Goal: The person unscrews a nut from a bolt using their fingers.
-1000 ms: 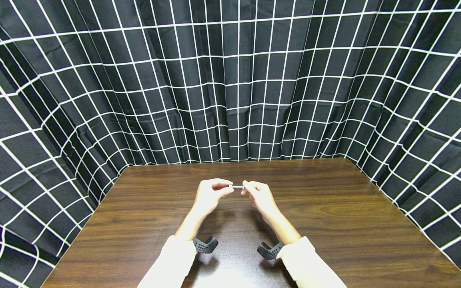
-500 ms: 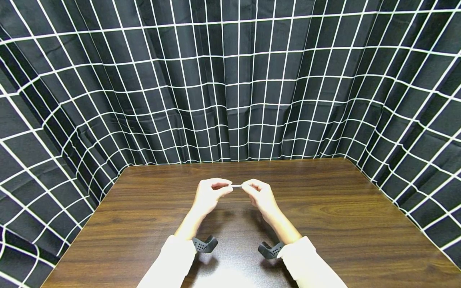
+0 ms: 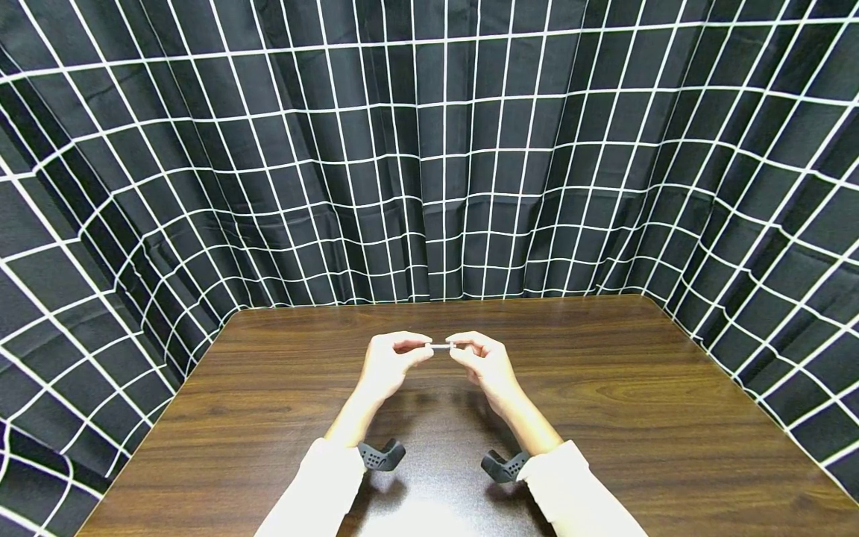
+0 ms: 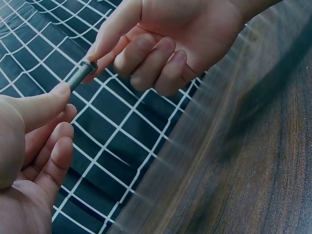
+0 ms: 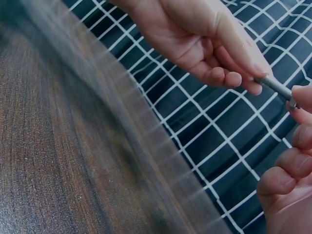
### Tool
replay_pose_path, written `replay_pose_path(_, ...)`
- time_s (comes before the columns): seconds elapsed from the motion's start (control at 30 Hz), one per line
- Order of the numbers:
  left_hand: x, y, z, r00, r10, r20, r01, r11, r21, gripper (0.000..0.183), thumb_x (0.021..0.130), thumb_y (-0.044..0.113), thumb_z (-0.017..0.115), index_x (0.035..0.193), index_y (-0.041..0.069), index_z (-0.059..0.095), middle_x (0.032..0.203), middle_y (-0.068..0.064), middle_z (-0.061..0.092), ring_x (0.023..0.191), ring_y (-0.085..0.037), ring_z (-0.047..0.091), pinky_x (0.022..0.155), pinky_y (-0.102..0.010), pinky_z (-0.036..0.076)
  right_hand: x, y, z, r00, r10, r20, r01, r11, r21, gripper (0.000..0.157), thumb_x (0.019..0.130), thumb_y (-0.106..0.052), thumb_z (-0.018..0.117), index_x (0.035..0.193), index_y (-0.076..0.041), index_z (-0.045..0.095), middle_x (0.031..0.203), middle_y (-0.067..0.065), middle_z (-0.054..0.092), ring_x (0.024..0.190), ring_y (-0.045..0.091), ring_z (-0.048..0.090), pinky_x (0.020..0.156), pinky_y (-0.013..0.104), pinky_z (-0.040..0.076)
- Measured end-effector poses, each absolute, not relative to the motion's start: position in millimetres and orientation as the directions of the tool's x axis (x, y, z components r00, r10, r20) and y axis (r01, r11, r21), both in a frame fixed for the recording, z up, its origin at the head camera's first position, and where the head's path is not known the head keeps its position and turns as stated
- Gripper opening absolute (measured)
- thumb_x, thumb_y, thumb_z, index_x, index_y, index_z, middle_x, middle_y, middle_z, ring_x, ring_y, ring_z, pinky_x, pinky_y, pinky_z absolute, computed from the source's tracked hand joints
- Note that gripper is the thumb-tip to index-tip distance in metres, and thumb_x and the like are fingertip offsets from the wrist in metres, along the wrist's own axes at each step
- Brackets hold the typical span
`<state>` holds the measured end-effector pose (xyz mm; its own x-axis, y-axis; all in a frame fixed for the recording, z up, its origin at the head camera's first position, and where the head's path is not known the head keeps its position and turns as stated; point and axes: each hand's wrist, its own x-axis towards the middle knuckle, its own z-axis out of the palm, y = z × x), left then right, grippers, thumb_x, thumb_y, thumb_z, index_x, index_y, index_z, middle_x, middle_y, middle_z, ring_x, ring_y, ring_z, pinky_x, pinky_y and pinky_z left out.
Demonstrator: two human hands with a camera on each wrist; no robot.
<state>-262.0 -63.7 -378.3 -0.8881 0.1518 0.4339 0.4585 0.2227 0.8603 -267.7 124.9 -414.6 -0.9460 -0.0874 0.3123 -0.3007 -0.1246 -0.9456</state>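
Note:
A small metal bolt (image 3: 441, 346) is held level above the table between the two hands. My left hand (image 3: 388, 365) pinches one end of it between thumb and fingertips, which hide that end. The threaded shank (image 4: 79, 77) shows in the left wrist view, with a nut (image 4: 91, 66) near its far end. Thumb and index finger of my right hand (image 3: 493, 369) pinch at this nut, its other fingers loosely curled. From the right wrist, the bare shank (image 5: 275, 87) spans the gap between both hands, and the nut (image 5: 292, 104) is partly covered by the right fingertips.
Below the hands lies a brown wood-grain table (image 3: 302, 395). Dark curtains (image 3: 376, 179) with a white grid enclose its back and sides. Each wrist carries a dark grey strap mount (image 3: 384, 455) beside a pale sleeve (image 3: 322, 485).
The right thumb has slid down and the index finger up around the bolt's end, a rolling motion of the fingertips. My left hand has stayed almost still with its grip kept.

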Motion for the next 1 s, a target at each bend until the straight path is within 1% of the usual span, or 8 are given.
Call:
replay_pose_path(0.13, -259, -64, -375, -0.884, 0.161, 0.439, 0.466, 0.215, 0.858, 0.014, 0.079, -0.002, 0.076, 0.094, -0.004, 0.074, 0.087, -0.015, 0.073, 0.077, -0.02, 0.067, 0.066, -0.02, 0.048, -267, 125, -415, -0.936, -0.091, 0.339, -0.326, -0.136, -0.936, 0.024, 0.086, 0.006, 0.065, 0.109, 0.012, 0.063, 0.056, -0.007, 0.04, 0.043, 0.005, 0.028, 0.041, 0.02, 0.022)
replay_pose_path(0.43, -259, -65, -374, -0.881, 0.17, 0.441, 0.469, 0.201, 0.86, 0.015, 0.08, -0.003, 0.075, 0.094, -0.006, 0.073, 0.087, -0.017, 0.072, 0.077, -0.022, 0.066, 0.065, -0.02, 0.048, -267, 125, -415, -0.926, -0.108, 0.363, -0.345, -0.156, -0.926, 0.027, 0.084, 0.01, 0.064, 0.111, 0.012, 0.061, 0.057, -0.007, 0.04, 0.043, 0.005, 0.028, 0.042, 0.02, 0.022)
replay_pose_path(0.6, -258, -65, -374, -0.884, 0.169, 0.436, 0.464, 0.204, 0.862, 0.015, 0.08, -0.003, 0.075, 0.094, -0.008, 0.072, 0.087, -0.017, 0.072, 0.077, -0.02, 0.067, 0.066, -0.021, 0.048, -267, 125, -416, -0.916, -0.117, 0.383, -0.365, -0.153, -0.918, 0.026, 0.084, 0.011, 0.063, 0.11, 0.012, 0.062, 0.056, -0.007, 0.039, 0.043, 0.005, 0.028, 0.042, 0.02, 0.023)
replay_pose_path(0.73, -259, -65, -376, -0.889, 0.169, 0.426, 0.455, 0.211, 0.865, 0.017, 0.08, -0.003, 0.075, 0.095, -0.009, 0.071, 0.087, -0.016, 0.073, 0.076, -0.018, 0.066, 0.065, -0.02, 0.048, -267, 125, -415, -0.913, -0.12, 0.39, -0.371, -0.154, -0.916, 0.026, 0.084, 0.01, 0.064, 0.11, 0.013, 0.061, 0.056, -0.007, 0.039, 0.044, 0.005, 0.029, 0.042, 0.02, 0.024)
replay_pose_path(0.83, -269, -65, -387, -0.893, 0.158, 0.421, 0.447, 0.21, 0.87, 0.018, 0.079, -0.001, 0.076, 0.096, -0.008, 0.072, 0.087, -0.015, 0.073, 0.075, -0.017, 0.065, 0.065, -0.02, 0.048, -267, 124, -414, -0.916, -0.117, 0.383, -0.363, -0.162, -0.918, 0.026, 0.085, 0.009, 0.064, 0.11, 0.014, 0.061, 0.057, -0.007, 0.04, 0.044, 0.005, 0.029, 0.043, 0.02, 0.024)
replay_pose_path(1.0, -285, -65, -405, -0.898, 0.145, 0.416, 0.438, 0.193, 0.878, 0.02, 0.078, 0.004, 0.079, 0.096, -0.004, 0.074, 0.087, -0.011, 0.073, 0.075, -0.015, 0.066, 0.065, -0.021, 0.048, -266, 124, -413, -0.937, -0.075, 0.341, -0.333, -0.102, -0.937, 0.023, 0.092, -0.003, 0.063, 0.11, 0.012, 0.062, 0.055, -0.006, 0.04, 0.044, 0.006, 0.03, 0.042, 0.021, 0.023)
